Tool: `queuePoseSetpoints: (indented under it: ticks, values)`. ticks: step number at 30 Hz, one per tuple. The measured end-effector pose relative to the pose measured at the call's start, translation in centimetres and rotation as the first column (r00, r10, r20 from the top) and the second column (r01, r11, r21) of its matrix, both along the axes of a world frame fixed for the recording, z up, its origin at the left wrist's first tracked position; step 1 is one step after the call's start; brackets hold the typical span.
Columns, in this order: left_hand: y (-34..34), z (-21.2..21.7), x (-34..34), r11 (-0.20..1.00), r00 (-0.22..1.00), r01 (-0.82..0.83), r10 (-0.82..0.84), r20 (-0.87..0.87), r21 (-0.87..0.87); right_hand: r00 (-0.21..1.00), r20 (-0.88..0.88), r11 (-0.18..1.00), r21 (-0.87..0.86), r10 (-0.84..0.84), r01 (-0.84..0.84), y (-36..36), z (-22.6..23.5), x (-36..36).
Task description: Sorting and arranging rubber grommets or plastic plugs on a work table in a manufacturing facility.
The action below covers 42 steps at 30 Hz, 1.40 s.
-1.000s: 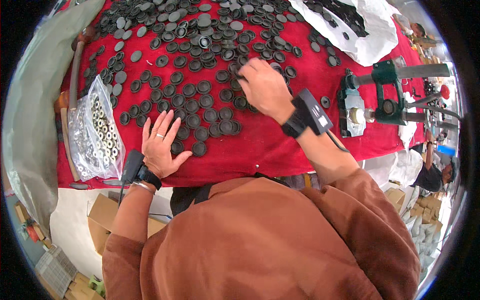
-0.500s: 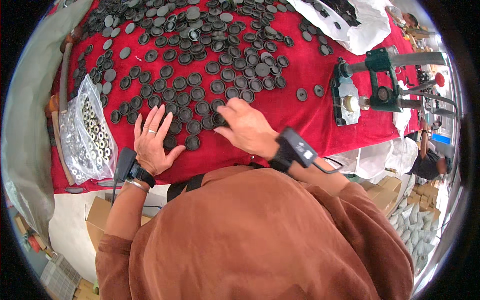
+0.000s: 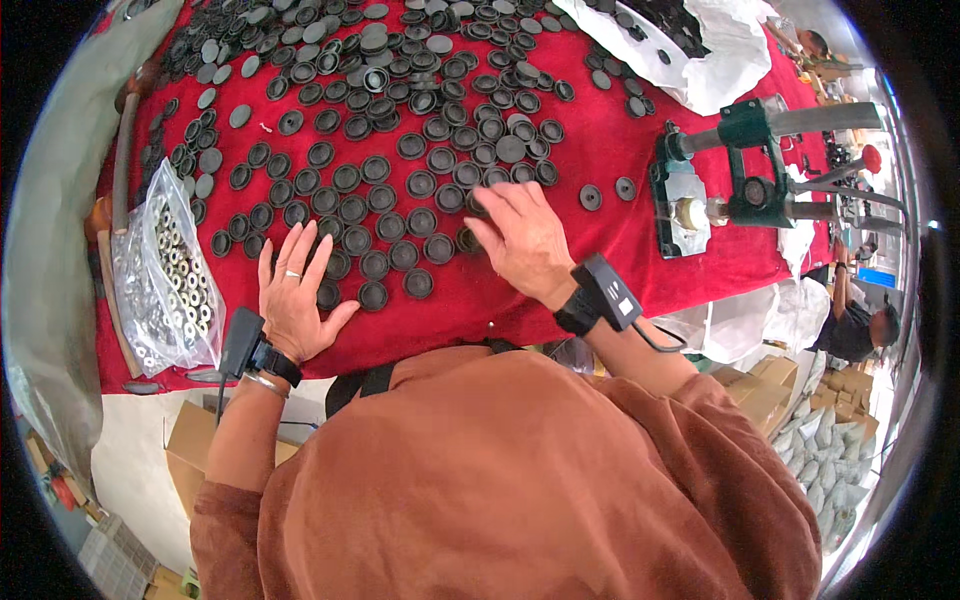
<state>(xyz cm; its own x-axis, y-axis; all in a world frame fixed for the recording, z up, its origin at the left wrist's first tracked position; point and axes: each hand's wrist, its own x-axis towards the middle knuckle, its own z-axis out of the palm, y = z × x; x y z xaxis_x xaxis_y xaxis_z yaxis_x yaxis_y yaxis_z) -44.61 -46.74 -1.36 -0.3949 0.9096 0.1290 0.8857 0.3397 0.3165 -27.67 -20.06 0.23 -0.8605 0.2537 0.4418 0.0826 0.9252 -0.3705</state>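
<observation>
The left hand [image 3: 295, 295] lies flat and spread beside black caps [image 3: 390, 262] at centre frame; the right hand [image 3: 520, 240] rests fingers-down on them, empty-looking. Best to gather caps gently, without scattering.

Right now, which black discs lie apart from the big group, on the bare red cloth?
The two black discs just left of the green press; bare red cloth surrounds them, while the others crowd together.

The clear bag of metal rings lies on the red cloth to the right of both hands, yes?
Not quite: in the head view the clear bag of metal rings lies on the red cloth to the left of both hands, beside the left hand.
</observation>
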Motion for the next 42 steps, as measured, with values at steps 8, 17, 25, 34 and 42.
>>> queuePoseSetpoints:
  ticks: [8,17,25,34,42]
  values:
    - [0.8,0.1,1.1,0.997,0.998,-0.057,0.055,-0.033,-0.044,0.996,0.002,0.992,0.085,0.094,-0.094,2.0,0.1,-3.2]
    - [0.9,0.7,0.9,0.997,0.998,-0.058,0.057,-0.019,-0.050,0.994,-0.014,0.976,0.190,0.110,-0.105,2.9,-1.6,-13.5]
    - [0.7,0.6,0.8,0.998,0.998,-0.065,0.065,0.008,-0.013,0.983,-0.136,0.988,-0.078,0.125,-0.136,2.9,-1.8,-14.6]
    - [0.9,0.5,0.8,0.998,0.997,-0.068,0.068,0.020,0.006,0.954,0.096,0.949,0.120,0.283,-0.293,2.1,-2.3,-11.8]
    - [0.8,0.8,0.7,0.995,0.995,-0.095,0.094,0.045,0.012,0.948,0.116,0.942,0.130,0.297,-0.311,1.0,-1.0,-13.7]
